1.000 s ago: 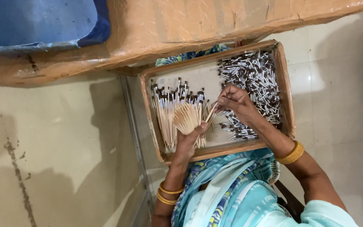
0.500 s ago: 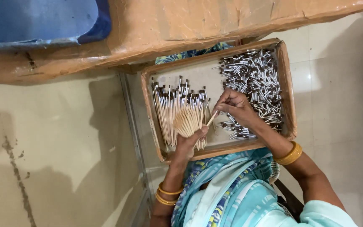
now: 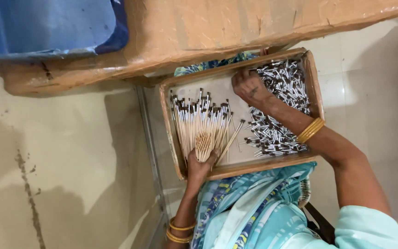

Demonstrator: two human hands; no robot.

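Left hand [image 3: 199, 167] down at 6 o'clock of the wooden tray [image 3: 310, 78], fingers curled around the butt ends of a bundle of thin wooden sticks [image 3: 203, 125], gripping them in a fan. Stick tips dark, pointing up toward 12 o'clock, spreading across the left half of the tray. One stick lying loose, angled off toward 2 o'clock just beside the bundle.

Right hand [image 3: 250, 87] up near 12 o'clock of the tray, palm down, fingers bent and pressing into the top edge of a pile of small metal caps [image 3: 279, 110]. Can't tell if anything's pinched between the fingers. Pile fills the right half, 1 through 5 o'clock.

Gold bangles [image 3: 310, 130] on the right wrist, more on the left. Tray sitting on a lap in blue patterned cloth [image 3: 249, 207]. Brown cardboard box [image 3: 236, 27] at 12 o'clock, blue sack [image 3: 47, 25] at 11.
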